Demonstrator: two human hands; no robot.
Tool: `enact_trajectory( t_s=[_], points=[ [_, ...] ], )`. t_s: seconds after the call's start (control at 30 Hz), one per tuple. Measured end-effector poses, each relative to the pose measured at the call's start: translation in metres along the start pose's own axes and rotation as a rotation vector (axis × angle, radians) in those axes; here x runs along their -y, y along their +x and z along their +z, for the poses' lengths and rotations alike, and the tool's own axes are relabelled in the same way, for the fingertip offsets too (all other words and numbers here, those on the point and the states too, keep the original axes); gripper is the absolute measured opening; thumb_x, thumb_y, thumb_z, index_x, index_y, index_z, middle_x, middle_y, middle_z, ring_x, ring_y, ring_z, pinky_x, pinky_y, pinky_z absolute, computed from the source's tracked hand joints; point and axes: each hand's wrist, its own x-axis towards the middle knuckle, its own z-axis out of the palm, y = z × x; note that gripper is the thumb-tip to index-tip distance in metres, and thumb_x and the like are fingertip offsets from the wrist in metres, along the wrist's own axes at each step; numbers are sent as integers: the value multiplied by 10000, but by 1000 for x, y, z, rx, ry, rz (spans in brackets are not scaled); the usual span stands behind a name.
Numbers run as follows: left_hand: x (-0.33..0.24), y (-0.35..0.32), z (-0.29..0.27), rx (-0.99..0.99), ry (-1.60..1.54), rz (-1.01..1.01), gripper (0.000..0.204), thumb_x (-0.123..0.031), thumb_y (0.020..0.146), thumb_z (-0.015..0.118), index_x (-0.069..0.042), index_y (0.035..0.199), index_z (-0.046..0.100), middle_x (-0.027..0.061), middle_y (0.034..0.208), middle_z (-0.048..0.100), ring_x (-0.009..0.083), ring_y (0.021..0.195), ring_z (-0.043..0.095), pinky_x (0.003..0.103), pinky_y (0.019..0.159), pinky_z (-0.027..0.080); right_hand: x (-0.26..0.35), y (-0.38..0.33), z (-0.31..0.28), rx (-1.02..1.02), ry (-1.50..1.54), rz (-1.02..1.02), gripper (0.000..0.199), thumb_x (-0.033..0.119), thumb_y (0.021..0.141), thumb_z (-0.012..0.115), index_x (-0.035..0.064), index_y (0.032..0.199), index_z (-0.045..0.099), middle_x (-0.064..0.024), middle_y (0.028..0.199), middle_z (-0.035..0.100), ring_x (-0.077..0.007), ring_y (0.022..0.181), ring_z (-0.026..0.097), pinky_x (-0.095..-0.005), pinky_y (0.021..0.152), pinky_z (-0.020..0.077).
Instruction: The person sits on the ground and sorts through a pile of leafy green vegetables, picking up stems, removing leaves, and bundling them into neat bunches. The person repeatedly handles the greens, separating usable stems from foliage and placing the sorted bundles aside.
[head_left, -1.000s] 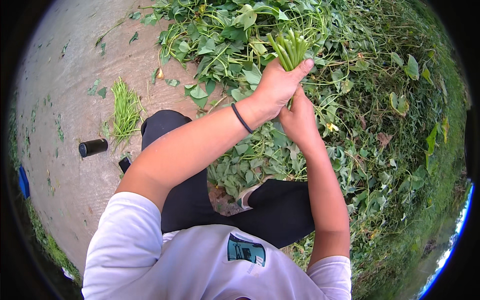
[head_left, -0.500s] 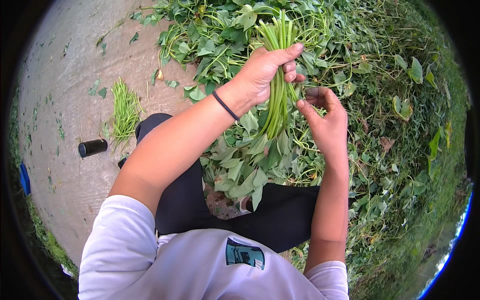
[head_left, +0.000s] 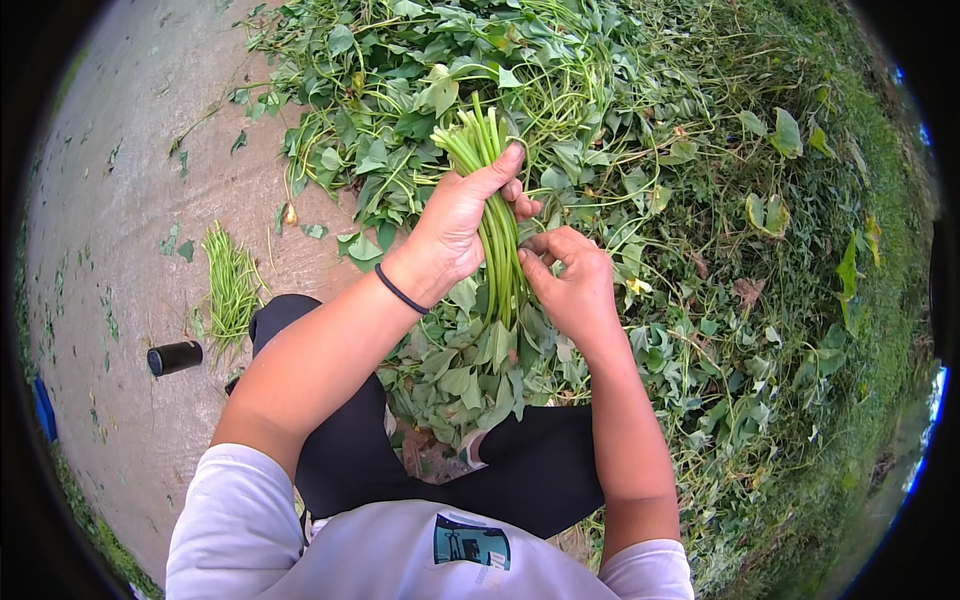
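Note:
My left hand (head_left: 462,215) is wrapped round a thick bundle of green leaf stems (head_left: 500,262), thumb on top. The pale cut ends stick up past the fist, and the leaves (head_left: 465,375) hang toward my lap. A black band (head_left: 400,290) circles the left wrist. Close against the right side of the bundle is my right hand (head_left: 575,275), its thumb and index finger pinched together at the stems. What lies between those fingertips is too small to make out.
A large heap of leafy green vines (head_left: 440,60) spreads in front and to the right. On the concrete ground (head_left: 130,200) at left lie a pile of stripped stems (head_left: 232,285) and a black cylinder (head_left: 174,358). Something blue (head_left: 44,408) shows at the far left edge.
Both hands and the bundle have come lower and to the left in view, partly because the view shifted. My right hand has closed from loosely parted fingers to a pinch against the stems.

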Motion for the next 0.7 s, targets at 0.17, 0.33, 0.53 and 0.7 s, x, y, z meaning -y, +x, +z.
enact_trajectory(
  t_s=[0.17, 0.33, 0.53, 0.7],
  points=[
    [0, 0, -1, 10, -5, 16, 184, -293, 903, 616, -136, 879, 523, -48, 629, 462, 101, 561, 483, 332, 718, 505, 9, 1, 2, 13, 129, 45, 104, 96, 757, 661, 1, 795, 638, -132, 749, 625, -310, 692, 606, -386, 673, 479],
    [3, -3, 1, 48, 71, 21, 221, -330, 905, 607, -137, 857, 512, -51, 615, 434, 86, 537, 437, 303, 648, 476, -3, 6, 5, -241, -57, 41, 129, 79, 717, 645, -2, 731, 546, -150, 732, 584, -327, 690, 586, -410, 659, 465],
    [-26, 0, -2, -46, -92, 78, 252, -351, 912, 593, -135, 829, 494, -69, 586, 400, 63, 485, 382, 260, 571, 427, -41, 22, -43, -291, 624, 397, 89, 48, 865, 476, -1, 869, 551, -94, 908, 650, -157, 689, 617, -284, 683, 496],
    [-41, 2, -6, -19, -132, 141, 254, -347, 908, 600, -121, 848, 503, -63, 588, 399, 67, 489, 384, 269, 565, 426, -15, 5, -38, 97, 580, 318, 165, 18, 831, 476, -6, 958, 577, -14, 814, 580, -107, 636, 499, -251, 622, 445]
  ],
)
